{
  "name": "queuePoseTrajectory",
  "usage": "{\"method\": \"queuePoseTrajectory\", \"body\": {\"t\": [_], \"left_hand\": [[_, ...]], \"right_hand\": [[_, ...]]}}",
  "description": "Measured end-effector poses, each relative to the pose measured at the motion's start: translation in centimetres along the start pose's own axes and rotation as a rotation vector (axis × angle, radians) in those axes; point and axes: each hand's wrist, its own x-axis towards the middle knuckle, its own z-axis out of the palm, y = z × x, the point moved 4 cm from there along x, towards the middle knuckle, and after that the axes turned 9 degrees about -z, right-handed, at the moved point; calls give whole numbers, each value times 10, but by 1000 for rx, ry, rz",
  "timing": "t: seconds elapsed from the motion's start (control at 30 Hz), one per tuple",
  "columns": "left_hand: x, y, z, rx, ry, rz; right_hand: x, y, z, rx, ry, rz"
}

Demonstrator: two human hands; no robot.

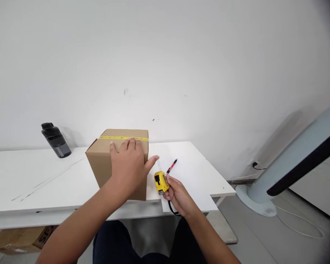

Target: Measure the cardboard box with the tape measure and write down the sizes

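A closed cardboard box (101, 167) stands on the white table with a yellow strip (110, 138) running across its top. My left hand (129, 161) rests over the box's top and near edge, fingers stretched forward and thumb spread to the right. Just right of the box, a yellow tape measure (161, 182) with a black wrist strap is gripped in the fingers of my right hand (178, 196). No blade is visibly drawn out of it. Beyond that hand, a red and black pen (172, 166) lies on a white sheet of paper (192, 194).
A dark water bottle (56, 141) is on the white table (57, 176) at the left, near the wall. Below sits another cardboard box (19, 238). A pale blue column-shaped appliance (286, 161) stands on the floor at right, its cable (299, 223) trailing.
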Motion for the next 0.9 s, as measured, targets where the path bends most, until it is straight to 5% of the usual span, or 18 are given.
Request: {"method": "queuePoseTrajectory", "body": {"t": [0.1,0.23,0.4,0.53,0.73,0.9], "left_hand": [[6,-14,5,7,-81,10],[29,-63,3,-83,-326,182],[47,-100,-13,-167,-503,283],[26,-80,-36,-276,-271,277],[-29,-38,-61,-35,290,536],[-25,-59,-46,93,327,546]], "right_hand": [[-1,-8,-2,1,64,-47],[1,-26,-3,25,118,-173],[21,-65,31,9,-111,-251],[26,-88,75,-80,-288,-277],[7,-71,108,-106,-434,-232],[15,-75,108,-169,-401,-351]]}}
